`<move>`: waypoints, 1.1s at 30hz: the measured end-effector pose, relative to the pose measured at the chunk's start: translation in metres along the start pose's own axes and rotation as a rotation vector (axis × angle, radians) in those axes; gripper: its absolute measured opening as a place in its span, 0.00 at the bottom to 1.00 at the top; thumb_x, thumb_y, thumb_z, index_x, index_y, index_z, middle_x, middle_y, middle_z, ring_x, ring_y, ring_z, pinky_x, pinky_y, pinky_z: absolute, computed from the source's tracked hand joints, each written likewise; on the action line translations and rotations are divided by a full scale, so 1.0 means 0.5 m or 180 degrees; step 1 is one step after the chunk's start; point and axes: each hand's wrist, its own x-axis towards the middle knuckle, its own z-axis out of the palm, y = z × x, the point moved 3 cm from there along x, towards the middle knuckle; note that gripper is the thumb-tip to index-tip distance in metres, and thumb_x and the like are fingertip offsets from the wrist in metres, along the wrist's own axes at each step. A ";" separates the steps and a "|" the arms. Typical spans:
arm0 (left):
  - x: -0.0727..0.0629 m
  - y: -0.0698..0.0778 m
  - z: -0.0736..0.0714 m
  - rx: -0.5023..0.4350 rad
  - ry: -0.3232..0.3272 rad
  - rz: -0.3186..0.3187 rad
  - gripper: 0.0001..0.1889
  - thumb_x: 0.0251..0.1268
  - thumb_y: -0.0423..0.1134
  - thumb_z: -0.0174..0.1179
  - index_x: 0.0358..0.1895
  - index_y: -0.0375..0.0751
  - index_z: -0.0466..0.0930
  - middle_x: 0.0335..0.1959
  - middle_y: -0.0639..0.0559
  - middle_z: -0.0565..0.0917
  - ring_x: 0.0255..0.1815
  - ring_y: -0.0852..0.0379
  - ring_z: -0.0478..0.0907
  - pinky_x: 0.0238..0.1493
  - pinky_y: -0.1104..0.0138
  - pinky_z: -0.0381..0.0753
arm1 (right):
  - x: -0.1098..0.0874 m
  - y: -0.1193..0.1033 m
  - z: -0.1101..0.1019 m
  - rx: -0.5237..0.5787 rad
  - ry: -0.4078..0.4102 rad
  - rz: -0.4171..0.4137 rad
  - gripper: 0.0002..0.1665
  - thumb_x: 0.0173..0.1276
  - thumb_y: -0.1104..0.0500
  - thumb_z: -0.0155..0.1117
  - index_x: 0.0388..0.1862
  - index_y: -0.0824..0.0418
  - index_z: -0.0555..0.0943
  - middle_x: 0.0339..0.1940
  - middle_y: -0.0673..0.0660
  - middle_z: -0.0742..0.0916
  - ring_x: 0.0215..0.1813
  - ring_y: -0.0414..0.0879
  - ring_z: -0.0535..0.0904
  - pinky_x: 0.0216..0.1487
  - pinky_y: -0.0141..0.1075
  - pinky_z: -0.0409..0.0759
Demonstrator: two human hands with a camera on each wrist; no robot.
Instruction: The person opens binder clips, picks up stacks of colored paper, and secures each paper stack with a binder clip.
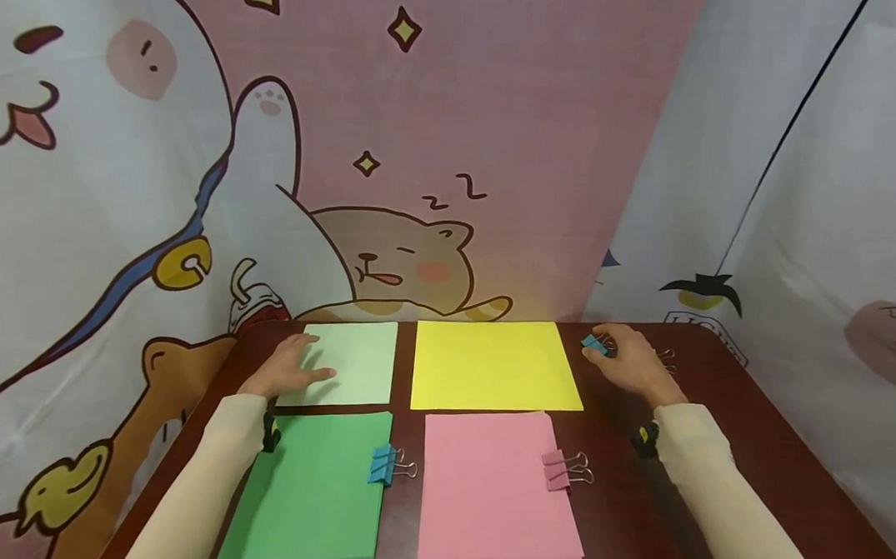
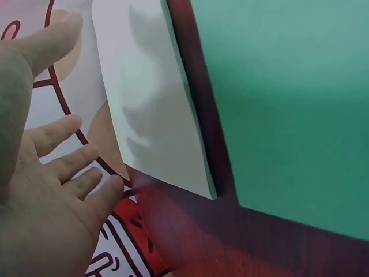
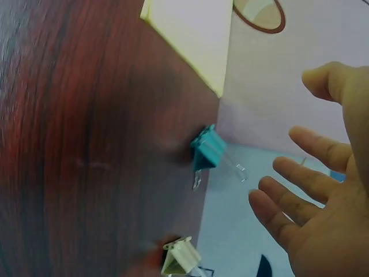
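Observation:
My left hand (image 1: 290, 370) hovers over the pale green paper stack (image 1: 361, 362) at the table's back left, and its shadow falls on the sheets. In the left wrist view the left hand's fingers (image 2: 72, 153) are spread and hold nothing. My right hand (image 1: 628, 362) is beside a blue binder clip (image 1: 595, 345) at the back right. The right wrist view shows that clip (image 3: 209, 149) standing on the table, apart from the spread fingers (image 3: 294, 202). A cream binder clip (image 3: 181, 257) stands nearby; in the head view the right hand hides most of it.
A yellow paper stack (image 1: 493, 365) lies at the back middle. In front lie a green stack (image 1: 315, 494) with a blue binder clip (image 1: 382, 465) on its right edge and a pink stack (image 1: 491, 494) with a pink clip (image 1: 556, 471). A printed curtain (image 1: 532, 142) hangs behind the table.

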 end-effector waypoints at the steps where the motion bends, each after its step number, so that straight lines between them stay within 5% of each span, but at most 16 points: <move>1: 0.006 -0.004 0.000 -0.0006 -0.0018 0.0029 0.52 0.76 0.58 0.74 0.87 0.28 0.61 0.90 0.20 0.55 0.91 0.19 0.49 0.85 0.24 0.58 | 0.003 0.006 -0.001 0.0017 -0.0002 0.0030 0.39 0.86 0.49 0.65 0.82 0.73 0.71 0.81 0.80 0.74 0.80 0.79 0.71 0.79 0.77 0.71; 8: 0.059 -0.064 0.013 0.0094 -0.0144 0.0216 0.56 0.72 0.71 0.71 0.86 0.31 0.64 0.88 0.18 0.57 0.88 0.18 0.55 0.80 0.24 0.66 | 0.028 0.047 -0.006 0.0055 -0.0135 0.0249 0.43 0.88 0.48 0.61 0.87 0.74 0.63 0.86 0.81 0.68 0.84 0.83 0.64 0.81 0.78 0.67; 13: 0.078 -0.071 0.014 0.0161 -0.0285 0.0190 0.54 0.72 0.66 0.74 0.86 0.30 0.65 0.89 0.19 0.55 0.89 0.18 0.53 0.83 0.25 0.64 | 0.047 0.067 -0.009 0.0106 -0.0297 0.0435 0.45 0.90 0.45 0.57 0.89 0.74 0.60 0.87 0.83 0.65 0.84 0.84 0.64 0.81 0.78 0.68; 23: 0.128 -0.145 0.048 0.0281 -0.0340 0.0080 0.54 0.72 0.65 0.75 0.88 0.33 0.64 0.90 0.24 0.59 0.89 0.21 0.57 0.84 0.28 0.65 | 0.081 0.081 -0.006 0.0091 -0.0463 0.0510 0.44 0.90 0.45 0.54 0.86 0.77 0.63 0.81 0.84 0.73 0.79 0.83 0.72 0.76 0.74 0.76; 28: 0.136 -0.144 0.060 0.0218 -0.0419 -0.0079 0.53 0.71 0.61 0.76 0.88 0.34 0.64 0.91 0.25 0.56 0.91 0.22 0.54 0.86 0.27 0.62 | 0.091 0.085 -0.003 0.0009 -0.0489 0.0544 0.42 0.91 0.46 0.52 0.83 0.81 0.66 0.79 0.85 0.74 0.77 0.84 0.73 0.75 0.74 0.77; 33: 0.138 -0.135 0.063 0.0296 -0.0415 0.0002 0.51 0.72 0.62 0.76 0.87 0.34 0.68 0.90 0.24 0.59 0.89 0.21 0.57 0.84 0.28 0.66 | 0.096 0.091 -0.002 -0.0148 -0.0450 0.0555 0.39 0.90 0.47 0.52 0.77 0.82 0.71 0.74 0.86 0.78 0.73 0.83 0.76 0.72 0.72 0.79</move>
